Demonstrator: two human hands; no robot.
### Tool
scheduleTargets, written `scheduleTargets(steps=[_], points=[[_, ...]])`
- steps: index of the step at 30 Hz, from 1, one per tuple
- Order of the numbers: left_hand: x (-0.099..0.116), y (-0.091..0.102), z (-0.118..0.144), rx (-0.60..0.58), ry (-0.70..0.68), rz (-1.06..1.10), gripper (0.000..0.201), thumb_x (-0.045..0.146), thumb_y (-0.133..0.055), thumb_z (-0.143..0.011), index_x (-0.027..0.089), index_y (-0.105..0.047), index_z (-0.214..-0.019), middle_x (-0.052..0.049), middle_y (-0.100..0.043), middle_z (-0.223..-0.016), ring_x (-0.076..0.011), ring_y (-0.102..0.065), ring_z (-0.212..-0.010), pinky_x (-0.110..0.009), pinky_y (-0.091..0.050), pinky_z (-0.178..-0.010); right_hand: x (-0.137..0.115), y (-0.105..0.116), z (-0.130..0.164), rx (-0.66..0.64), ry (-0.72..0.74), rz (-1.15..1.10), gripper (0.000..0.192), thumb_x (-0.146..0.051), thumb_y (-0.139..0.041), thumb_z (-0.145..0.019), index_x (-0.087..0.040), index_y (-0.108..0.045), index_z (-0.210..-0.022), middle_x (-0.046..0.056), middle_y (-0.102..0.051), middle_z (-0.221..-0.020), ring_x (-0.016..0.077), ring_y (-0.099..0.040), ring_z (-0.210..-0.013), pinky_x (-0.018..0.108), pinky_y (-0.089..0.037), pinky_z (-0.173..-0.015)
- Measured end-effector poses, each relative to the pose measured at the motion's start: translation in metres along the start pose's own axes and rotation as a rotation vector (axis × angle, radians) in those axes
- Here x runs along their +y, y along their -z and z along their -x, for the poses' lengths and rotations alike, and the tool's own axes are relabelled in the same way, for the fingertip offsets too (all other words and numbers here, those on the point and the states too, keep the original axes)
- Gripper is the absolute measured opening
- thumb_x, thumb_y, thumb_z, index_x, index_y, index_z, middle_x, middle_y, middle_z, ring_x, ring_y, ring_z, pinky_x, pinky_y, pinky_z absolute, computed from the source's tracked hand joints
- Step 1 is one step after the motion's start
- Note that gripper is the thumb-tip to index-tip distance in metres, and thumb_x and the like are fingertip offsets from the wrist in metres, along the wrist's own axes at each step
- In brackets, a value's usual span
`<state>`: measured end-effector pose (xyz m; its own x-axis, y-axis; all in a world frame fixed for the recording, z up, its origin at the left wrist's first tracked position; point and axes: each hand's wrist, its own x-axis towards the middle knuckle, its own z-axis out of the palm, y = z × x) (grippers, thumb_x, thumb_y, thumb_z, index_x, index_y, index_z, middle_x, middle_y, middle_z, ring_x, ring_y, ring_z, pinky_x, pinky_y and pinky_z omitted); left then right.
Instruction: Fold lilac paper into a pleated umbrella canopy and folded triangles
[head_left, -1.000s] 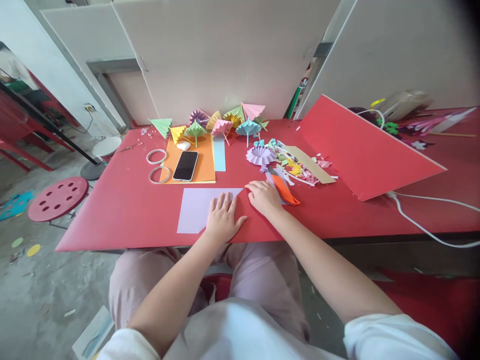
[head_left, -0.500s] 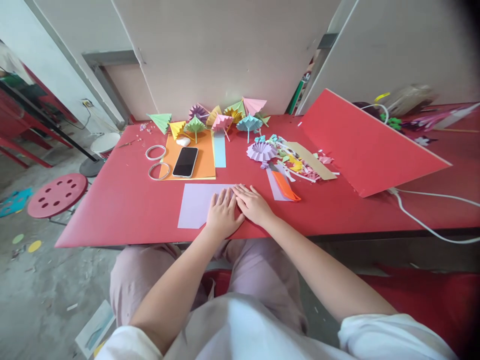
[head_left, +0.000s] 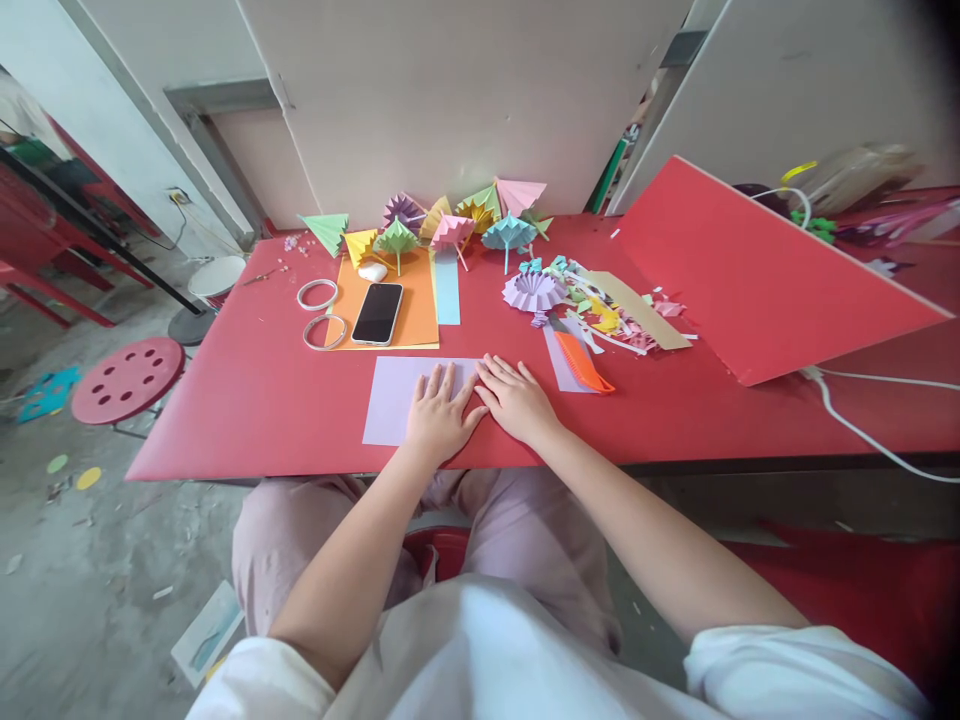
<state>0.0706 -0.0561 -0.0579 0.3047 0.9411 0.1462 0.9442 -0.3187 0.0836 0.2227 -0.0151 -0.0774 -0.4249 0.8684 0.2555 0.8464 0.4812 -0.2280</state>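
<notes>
A pale lilac paper sheet [head_left: 394, 398] lies flat near the front edge of the red table [head_left: 262, 400]. My left hand [head_left: 439, 420] presses flat on the sheet's right part, fingers spread. Beside it, thumb to thumb, my right hand [head_left: 514, 398] rests flat on the sheet's right edge and the table. Neither hand grips anything. An orange folded paper piece [head_left: 586, 362] lies just right of my right hand on a lilac strip.
A phone [head_left: 377, 312] lies on orange paper [head_left: 416, 305] with two tape rings [head_left: 324, 331] to its left. Folded paper umbrellas [head_left: 450, 225] line the back. Paper scraps [head_left: 607, 315], a tilted red board [head_left: 750, 280] and a white cable [head_left: 862, 430] are on the right. A red stool [head_left: 127, 378] stands left.
My right hand has moved left from the orange folded piece to the lilac sheet, and now lies beside my left hand. The sheet's folded right corner is now covered.
</notes>
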Motion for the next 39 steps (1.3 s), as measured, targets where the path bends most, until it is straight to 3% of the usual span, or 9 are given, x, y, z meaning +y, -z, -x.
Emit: scheduleTargets(steps=[7, 13, 16, 20, 24, 30, 39], points=[[0.0, 0.004, -0.001, -0.018, 0.073, 0.02, 0.053, 0.056, -0.035, -0.088, 0.034, -0.037, -0.137, -0.01, -0.034, -0.145, -0.0349, -0.025, -0.134, -0.055, -0.023, -0.105, -0.001, 0.002, 0.0, -0.016, -0.002, 0.023, 0.042, -0.029, -0.033, -0.093, -0.015, -0.049, -0.129, 0.013, -0.045, -0.137, 0.0242, -0.04, -0.128, 0.05, -0.03, -0.105], [-0.011, 0.005, -0.003, 0.014, 0.232, 0.006, 0.044, 0.038, -0.033, -0.093, 0.028, -0.041, -0.136, -0.01, -0.035, -0.145, -0.0294, -0.031, -0.133, -0.05, -0.026, -0.106, -0.001, 0.002, 0.001, -0.004, -0.009, 0.015, 0.043, -0.032, -0.033, -0.093, -0.015, -0.049, -0.129, 0.013, -0.045, -0.138, 0.0242, -0.04, -0.128, 0.051, -0.03, -0.105], [-0.013, 0.005, -0.003, 0.025, 0.245, -0.008, 0.045, 0.036, -0.035, -0.092, 0.027, -0.041, -0.136, -0.009, -0.036, -0.144, -0.0288, -0.031, -0.133, -0.05, -0.026, -0.106, -0.001, 0.003, 0.003, 0.04, 0.016, 0.023, 0.041, -0.03, -0.036, -0.092, -0.014, -0.053, -0.125, 0.014, -0.048, -0.135, 0.026, -0.043, -0.126, 0.052, -0.032, -0.103], [-0.012, 0.004, -0.003, 0.03, 0.241, -0.009, 0.046, 0.037, -0.036, -0.092, 0.025, -0.041, -0.136, -0.012, -0.035, -0.144, -0.0301, -0.031, -0.133, -0.051, -0.026, -0.106, -0.005, 0.009, 0.007, 0.119, 0.213, -0.021, 0.032, -0.016, -0.04, -0.087, -0.017, -0.066, -0.107, 0.011, -0.065, -0.114, 0.022, -0.057, -0.108, 0.044, -0.038, -0.102], [-0.011, 0.004, -0.003, 0.035, 0.242, -0.013, 0.046, 0.037, -0.036, -0.092, 0.025, -0.041, -0.136, -0.012, -0.034, -0.145, -0.0305, -0.031, -0.133, -0.051, -0.026, -0.105, -0.013, 0.013, 0.009, 0.144, 0.384, -0.054, 0.031, -0.009, -0.043, -0.081, -0.016, -0.068, -0.098, 0.009, -0.069, -0.1, 0.0194, -0.061, -0.095, 0.039, -0.043, -0.098], [-0.011, 0.004, -0.003, 0.04, 0.234, -0.023, 0.047, 0.037, -0.036, -0.091, 0.024, -0.041, -0.136, -0.012, -0.034, -0.145, -0.0308, -0.032, -0.132, -0.051, -0.026, -0.105, -0.012, 0.011, 0.005, 0.157, 0.314, 0.013, 0.029, -0.01, -0.044, -0.08, -0.016, -0.068, -0.096, 0.008, -0.069, -0.1, 0.0207, -0.062, -0.095, 0.042, -0.04, -0.099], [-0.01, 0.008, -0.003, 0.001, 0.246, -0.032, 0.047, 0.037, -0.035, -0.092, 0.026, -0.038, -0.137, -0.011, -0.032, -0.146, -0.0288, -0.029, -0.134, -0.049, -0.024, -0.106, 0.02, 0.018, -0.017, 0.088, 0.067, 0.111, 0.029, -0.012, -0.044, -0.079, -0.015, -0.069, -0.092, 0.009, -0.071, -0.097, 0.0219, -0.064, -0.09, 0.045, -0.031, -0.104]])
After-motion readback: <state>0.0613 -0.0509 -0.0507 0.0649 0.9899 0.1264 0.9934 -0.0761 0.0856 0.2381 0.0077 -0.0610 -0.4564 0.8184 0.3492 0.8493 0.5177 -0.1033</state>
